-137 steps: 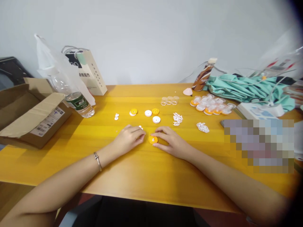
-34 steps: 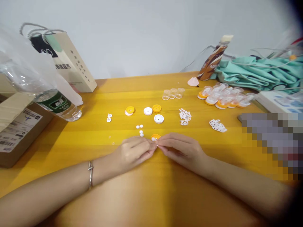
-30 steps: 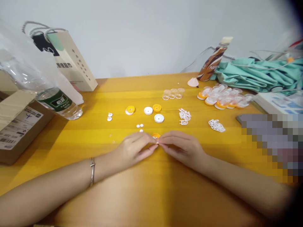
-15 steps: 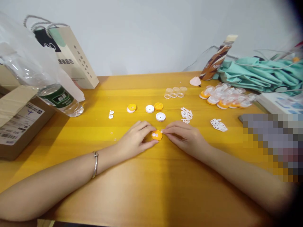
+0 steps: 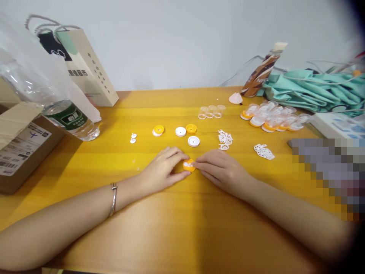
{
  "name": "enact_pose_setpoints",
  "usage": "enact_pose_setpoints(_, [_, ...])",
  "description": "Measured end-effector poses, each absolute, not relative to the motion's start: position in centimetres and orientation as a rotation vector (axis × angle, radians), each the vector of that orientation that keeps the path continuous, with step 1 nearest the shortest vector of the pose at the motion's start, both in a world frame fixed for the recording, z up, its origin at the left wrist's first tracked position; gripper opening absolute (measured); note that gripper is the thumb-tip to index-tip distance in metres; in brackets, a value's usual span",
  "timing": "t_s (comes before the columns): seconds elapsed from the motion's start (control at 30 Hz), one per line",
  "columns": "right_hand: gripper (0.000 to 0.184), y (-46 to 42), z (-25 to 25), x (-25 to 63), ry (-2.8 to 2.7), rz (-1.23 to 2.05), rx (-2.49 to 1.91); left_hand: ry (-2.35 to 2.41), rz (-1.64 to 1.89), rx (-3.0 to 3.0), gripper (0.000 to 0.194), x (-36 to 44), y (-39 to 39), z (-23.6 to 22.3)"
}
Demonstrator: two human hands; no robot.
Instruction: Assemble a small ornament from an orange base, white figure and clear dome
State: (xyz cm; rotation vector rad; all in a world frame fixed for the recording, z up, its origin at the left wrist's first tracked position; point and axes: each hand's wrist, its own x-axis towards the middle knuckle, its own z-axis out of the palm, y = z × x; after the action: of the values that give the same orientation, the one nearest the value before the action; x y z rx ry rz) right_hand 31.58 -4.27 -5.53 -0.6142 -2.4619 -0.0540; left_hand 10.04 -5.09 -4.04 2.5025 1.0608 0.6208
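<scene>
On the table, my left hand grips a small round orange cap between thumb and fingers. White pieces lie inside the cap. My right hand has its fingers pinched at the cap's right rim, by a tiny white part. Behind the hands sit white round caps and another orange one. An orange cap overlaps a pale disc to their left. Openwork white plastic wheels lie beyond my right hand.
Clear cups stand at the back, with several capped clear capsules to their right. A brown bottle stands near green cloth. At left are a water bottle, a cardboard box and a paper bag.
My right hand has moved slightly left, bringing the tiny white part from the cap's rim to over its inside. My left hand keeps hold of the cap.
</scene>
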Motion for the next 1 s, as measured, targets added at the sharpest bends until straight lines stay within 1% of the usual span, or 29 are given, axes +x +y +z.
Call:
enact_pose_setpoints(0.47, [0.021, -4.35, -5.52, 31.68, -2.476, 0.021, -0.600, 1.030, 0.626, 2.487, 0.028, 9.89, -5.08, -4.04])
enact_pose_setpoints(1.0, [0.018, -4.33, -5.31, 31.85, -2.543, 0.073, -0.589, 1.020, 0.641, 2.476, 0.028, 9.79, -5.11, -4.16])
